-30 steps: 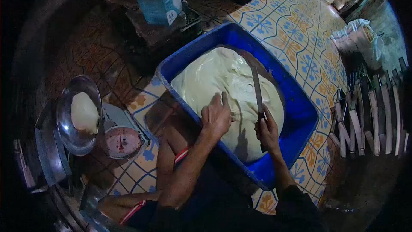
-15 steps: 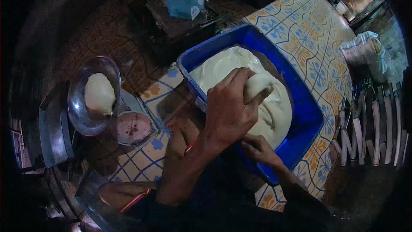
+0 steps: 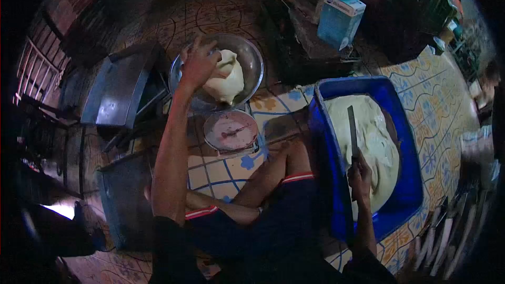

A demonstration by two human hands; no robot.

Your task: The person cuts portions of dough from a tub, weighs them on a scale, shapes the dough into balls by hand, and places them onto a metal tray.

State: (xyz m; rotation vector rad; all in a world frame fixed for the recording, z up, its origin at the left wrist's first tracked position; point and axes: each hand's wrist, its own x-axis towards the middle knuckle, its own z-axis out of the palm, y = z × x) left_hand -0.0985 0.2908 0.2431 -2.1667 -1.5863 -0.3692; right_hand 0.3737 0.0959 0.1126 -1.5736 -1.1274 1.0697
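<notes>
My left hand [image 3: 200, 64] is over the left side of a round metal bowl [image 3: 254, 68], its fingers spread beside the pale dough [image 3: 226, 84] in it. The bowl rests on a scale with a round dial [image 3: 230, 130]. My right hand [image 3: 360, 180] is closed round the handle of a long, flat blade [image 3: 352, 131], which points away from me. Under the blade, a large mass of dough [image 3: 381, 147] fills much of a blue tub [image 3: 413, 179].
A blue and white box [image 3: 341, 20] stands on a dark crate behind the tub. Metal trays [image 3: 118, 92] lie left of the bowl. Long metal strips [image 3: 444, 242] stand at the lower right. My crossed legs are between scale and tub.
My left hand has moved from the tub to the bowl and its fingers have opened. More dough is in the bowl. The view has turned left, and the blade shows again in my right hand.
</notes>
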